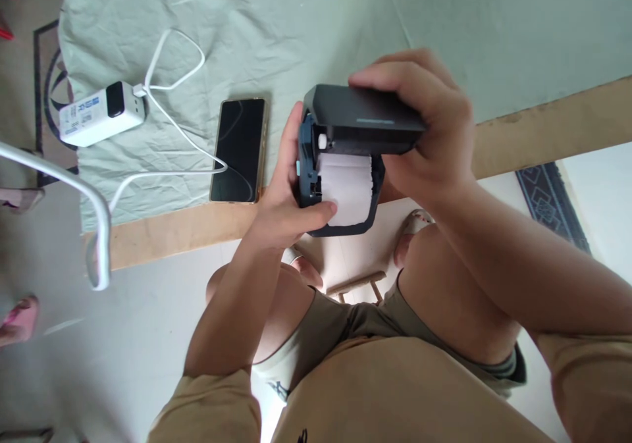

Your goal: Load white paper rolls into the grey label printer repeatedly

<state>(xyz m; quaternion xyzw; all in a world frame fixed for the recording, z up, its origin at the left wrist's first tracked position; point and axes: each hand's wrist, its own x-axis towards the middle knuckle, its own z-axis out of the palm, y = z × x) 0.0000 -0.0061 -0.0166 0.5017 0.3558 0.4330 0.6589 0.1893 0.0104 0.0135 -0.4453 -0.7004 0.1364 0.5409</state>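
Observation:
Near the table's front edge I hold a small dark label printer [372, 226] with its black lid [375, 114] raised. Inside lies a white paper roll [345, 189]. My left hand [286, 199] grips the printer's left side, its thumb resting on the paper. Wrapped over the right end of the lid is my right hand [429, 120], fingers on top and thumb hidden beneath. Just left of my left hand, a phone [239, 150] lies screen up on the cloth.
A white power bank [101, 114] sits at the left of the green cloth [296, 22], with a white cable [172, 87] plugged in. The cable loops across the phone and off the table edge. Bare wood [172, 235] borders the cloth. Another person's foot in a pink slipper [22, 318] shows at left.

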